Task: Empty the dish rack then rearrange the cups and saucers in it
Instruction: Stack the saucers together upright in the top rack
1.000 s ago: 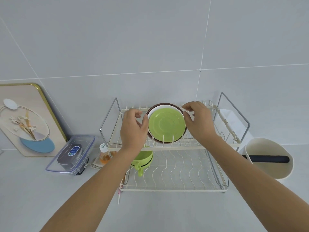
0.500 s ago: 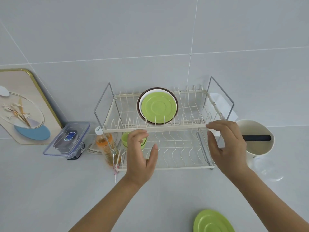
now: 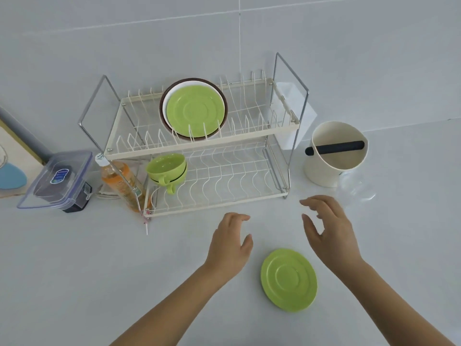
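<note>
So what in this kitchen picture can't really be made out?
Head view only:
- Brown and white plates on the wire dish rack's top tier: only rims show, behind the upright green saucer.
- Lower of the stacked green cups: mostly covered by the upper cup.
- Framed picture: cut by the left edge.
- Orange bottle's label: too blurred to read.

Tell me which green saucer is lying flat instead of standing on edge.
The green saucer on the counter, between the two forearms near the bottom of the view, lies flat. The other green saucer stands on edge in the dish rack's upper tier, in front of larger plates.
</note>
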